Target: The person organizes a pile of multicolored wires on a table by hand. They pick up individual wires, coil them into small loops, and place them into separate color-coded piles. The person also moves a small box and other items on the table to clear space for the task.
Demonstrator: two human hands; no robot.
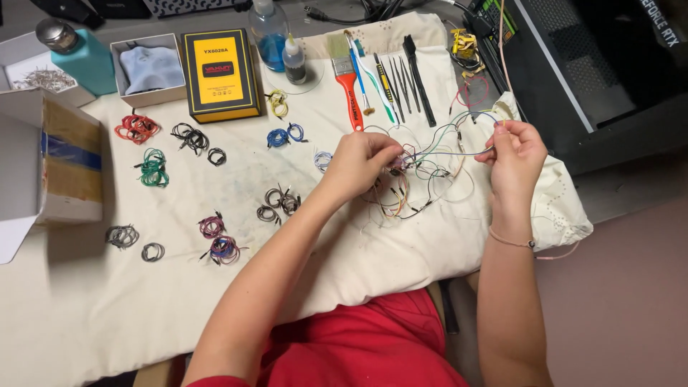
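Sorting a tangle of thin wires into coiled bundles, part done.

The left hand (358, 163) pinches into the loose tangle of wires (423, 175) at mid-cloth, its grip clenched on a few strands; the right hand (514, 154) has its grip closed on single strands drawn out taut to the right. Left of the hands, small coiled bundles already lie apart by colour on the cream cloth (344, 251): red (136, 127), green (153, 168), black (192, 137), blue (285, 135), grey (122, 235) and purple (212, 226). The tangle appears to be what is left; it looks like a fair share of mixed colours. Beyond it, at the far edge, lie a red-handled brush (349, 86), tweezers (401, 82) and a yellow box (220, 72).
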